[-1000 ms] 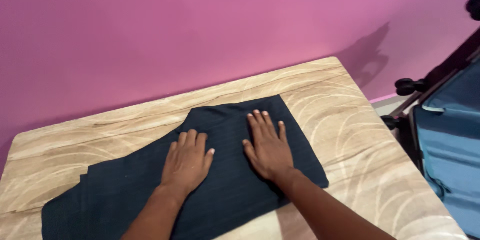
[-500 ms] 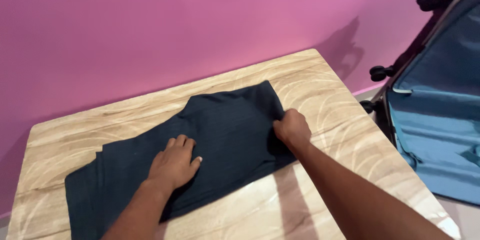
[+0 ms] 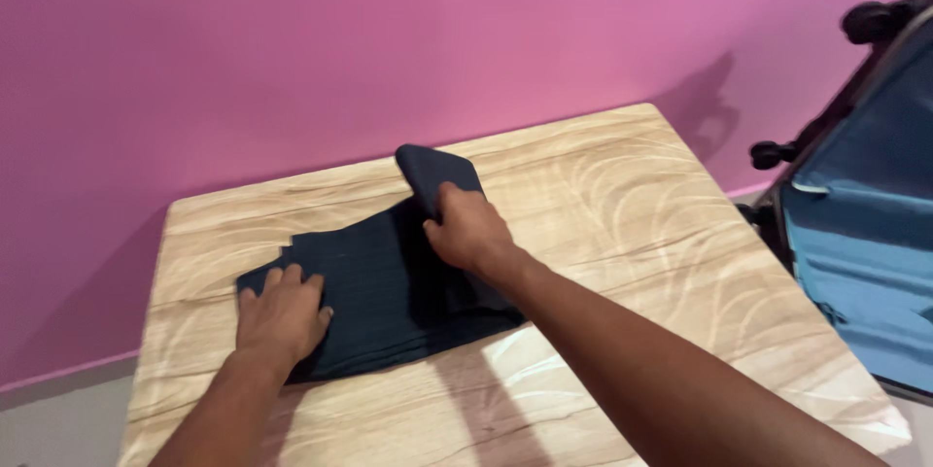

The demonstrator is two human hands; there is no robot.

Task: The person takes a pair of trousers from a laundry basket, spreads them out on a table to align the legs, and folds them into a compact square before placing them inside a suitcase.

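The right hand (image 3: 466, 229), flat on the cloth a second ago, is now gripping the right end of the dark navy fabric garment (image 3: 389, 297) and carrying it leftward, while the open left hand (image 3: 282, 316) is pinning the rest to the pale wood-grain table (image 3: 622, 234).

Two bare forearms reach in from the bottom edge. No sleeves, watch, rings or bracelets show on either. The left hand (image 3: 282, 316) has short, pale, neatly trimmed fingernails. The right hand (image 3: 469, 231) shows its back and knuckles; its nails are hidden.
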